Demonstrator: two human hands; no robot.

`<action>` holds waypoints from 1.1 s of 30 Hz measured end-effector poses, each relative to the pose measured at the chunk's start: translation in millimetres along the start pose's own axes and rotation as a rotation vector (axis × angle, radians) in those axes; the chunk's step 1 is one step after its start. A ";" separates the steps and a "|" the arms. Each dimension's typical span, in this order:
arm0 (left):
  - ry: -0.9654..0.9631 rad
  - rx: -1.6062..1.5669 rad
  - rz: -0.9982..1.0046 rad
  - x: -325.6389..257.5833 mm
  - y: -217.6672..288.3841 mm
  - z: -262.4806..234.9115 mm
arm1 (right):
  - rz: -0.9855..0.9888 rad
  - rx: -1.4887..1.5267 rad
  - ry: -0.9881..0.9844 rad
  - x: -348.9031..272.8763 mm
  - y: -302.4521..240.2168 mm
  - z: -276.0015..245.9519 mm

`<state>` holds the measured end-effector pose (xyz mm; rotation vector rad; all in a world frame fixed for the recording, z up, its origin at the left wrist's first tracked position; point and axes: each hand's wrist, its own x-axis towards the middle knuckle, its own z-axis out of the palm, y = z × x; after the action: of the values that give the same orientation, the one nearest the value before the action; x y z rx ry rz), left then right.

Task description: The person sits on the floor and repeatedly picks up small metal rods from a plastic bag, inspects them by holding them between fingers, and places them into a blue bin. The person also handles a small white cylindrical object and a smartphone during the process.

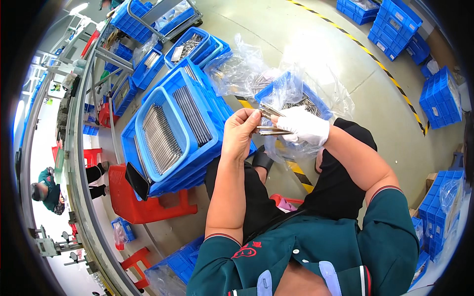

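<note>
My bare left hand (239, 132) pinches the ends of a few slim metal rods between thumb and fingers. Wearing a white glove, my right hand (307, 127) is closed around a small bunch of the same metal rods (270, 131), their ends sticking out toward the left hand. Beyond the hands, a blue crate (321, 104) holds many loose rods, with clear plastic bagging draped over it. To the left, a light-blue basket (188, 140) contains rods laid side by side in a row. It rests on a larger blue crate (217, 143) with more aligned rods.
A red stool (123, 197) supports part of the crate stack's near side. Farther off stands a blue basket (173, 61) of loose metal parts. Blue crates (439, 98) are piled at the right. Yellow-black tape (375, 56) crosses the floor. Another person (47, 190) is at the far left.
</note>
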<state>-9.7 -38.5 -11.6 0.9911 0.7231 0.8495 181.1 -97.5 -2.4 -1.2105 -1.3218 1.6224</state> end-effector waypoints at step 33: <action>0.083 0.030 0.054 2.8 3.1 -6.3 | 0.041 -0.150 0.064 -0.9 -4.8 -1.3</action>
<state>-14.5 -32.6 -11.5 1.0104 0.7850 0.9335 182.4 -96.8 2.5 -1.3749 -1.4068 1.5219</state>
